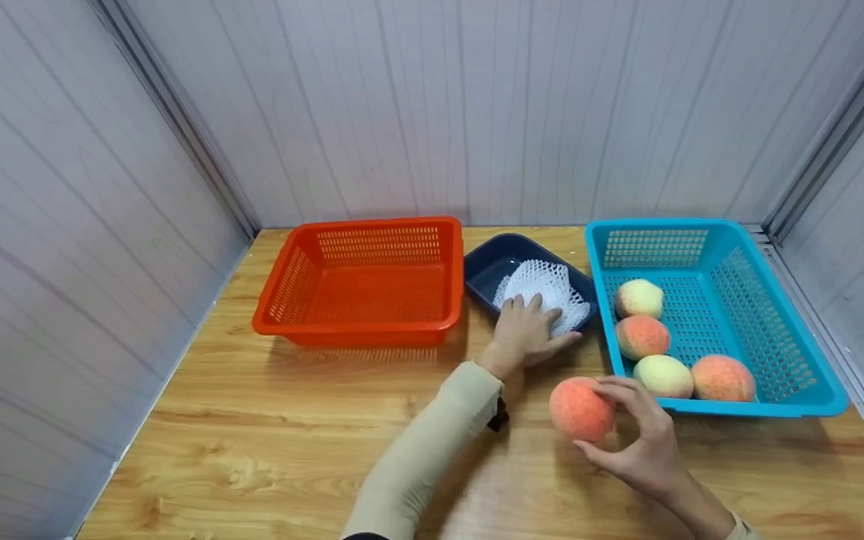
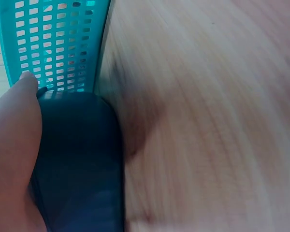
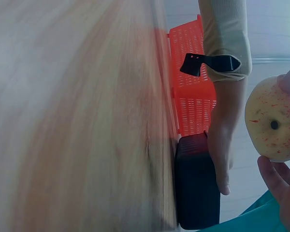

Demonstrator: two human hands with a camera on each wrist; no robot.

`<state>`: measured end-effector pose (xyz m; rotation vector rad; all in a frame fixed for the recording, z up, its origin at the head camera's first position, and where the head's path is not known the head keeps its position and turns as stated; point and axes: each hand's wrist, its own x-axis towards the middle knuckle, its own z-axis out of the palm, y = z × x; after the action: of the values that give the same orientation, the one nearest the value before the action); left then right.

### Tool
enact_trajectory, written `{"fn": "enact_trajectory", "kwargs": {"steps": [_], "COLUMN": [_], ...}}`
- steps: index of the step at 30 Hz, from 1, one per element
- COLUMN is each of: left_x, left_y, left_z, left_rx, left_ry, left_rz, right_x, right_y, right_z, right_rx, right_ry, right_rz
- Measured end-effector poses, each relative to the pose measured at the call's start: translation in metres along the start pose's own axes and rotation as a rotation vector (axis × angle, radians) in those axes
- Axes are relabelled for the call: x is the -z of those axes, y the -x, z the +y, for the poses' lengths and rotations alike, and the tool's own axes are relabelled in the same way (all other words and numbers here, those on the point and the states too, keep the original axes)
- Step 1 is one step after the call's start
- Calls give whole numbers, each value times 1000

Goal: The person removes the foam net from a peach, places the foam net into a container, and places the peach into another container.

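Observation:
My right hand [image 1: 646,442] pinches a peach [image 1: 582,409] between thumb and fingers, above the table in front of the blue basket. Its pale underside with a dark stem pit faces the right wrist view. At the dark blue tray [image 1: 488,264], my left hand [image 1: 526,330] reaches over the near edge with fingers spread. Its fingertips lie on the white foam net sleeves [image 1: 541,277] heaped inside. In the left wrist view the tray's outer wall [image 2: 82,159] hides most of that hand's fingers.
A red plastic basket [image 1: 361,330] stands left of the tray, with nothing in it. To the right, the blue basket [image 1: 792,409] holds several peaches [image 1: 642,336] near its left and front sides. Pale panel walls [image 1: 432,112] enclose the wooden table [image 1: 252,450] at the back and sides.

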<state>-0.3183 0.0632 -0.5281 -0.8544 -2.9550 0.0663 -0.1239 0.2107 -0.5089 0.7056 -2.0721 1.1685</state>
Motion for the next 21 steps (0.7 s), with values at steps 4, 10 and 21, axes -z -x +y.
{"fn": "enact_trajectory", "kwargs": {"steps": [4,10,21], "left_x": [-1,-1,25], "left_y": [2,14,36], "left_z": [-3,-5,14], "left_rx": [-39,-91,-333], "left_ry": [10,64,149], "left_rz": [105,250,585], "right_x": [2,6,32], "right_y": [-6,-7,-25], "right_z": [-14,-21,-23], "right_rx": [13,17,69], "right_ry": [-4,-16,2], "right_rz": [13,-1,66]}}
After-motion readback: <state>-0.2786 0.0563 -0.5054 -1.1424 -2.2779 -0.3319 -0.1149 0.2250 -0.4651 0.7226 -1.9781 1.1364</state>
